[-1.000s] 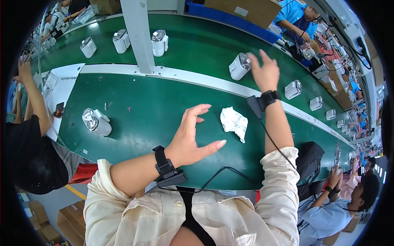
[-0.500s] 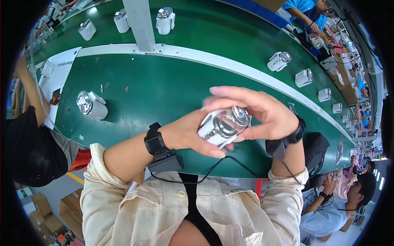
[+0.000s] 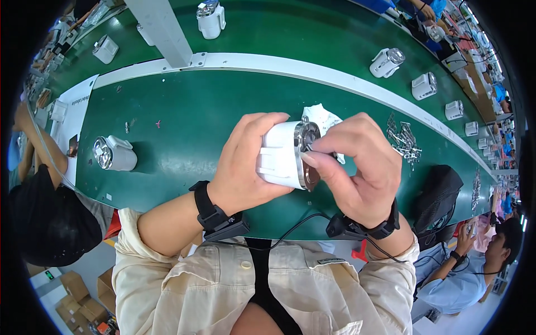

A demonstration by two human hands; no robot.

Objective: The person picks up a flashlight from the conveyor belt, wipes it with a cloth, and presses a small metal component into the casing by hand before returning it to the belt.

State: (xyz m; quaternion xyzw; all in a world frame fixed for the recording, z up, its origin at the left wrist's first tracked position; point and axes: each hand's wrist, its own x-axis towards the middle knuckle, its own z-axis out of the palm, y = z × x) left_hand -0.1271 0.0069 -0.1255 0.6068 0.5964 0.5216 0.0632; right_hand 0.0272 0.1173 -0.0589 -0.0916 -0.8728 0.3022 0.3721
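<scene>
My left hand point(image 3: 245, 167) grips a white cylindrical device point(image 3: 282, 156) with a shiny metal end, held on its side above the green table point(image 3: 190, 111). My right hand point(image 3: 357, 167) pinches the metal end face of the same device with its fingertips. A crumpled white cloth point(image 3: 324, 120) lies on the table just behind my hands, partly hidden by them. Both wrists wear black bands with a thin cable.
Another white device point(image 3: 114, 153) lies on the table to my left. A pile of small metal screws point(image 3: 403, 139) sits to my right. More white devices point(image 3: 386, 61) ride the far green belt. Other workers sit at the left and lower right.
A second ago my hands were apart, the right reaching to the far belt. They have since come together on a white device, and now hold it on its side, closer to me.
</scene>
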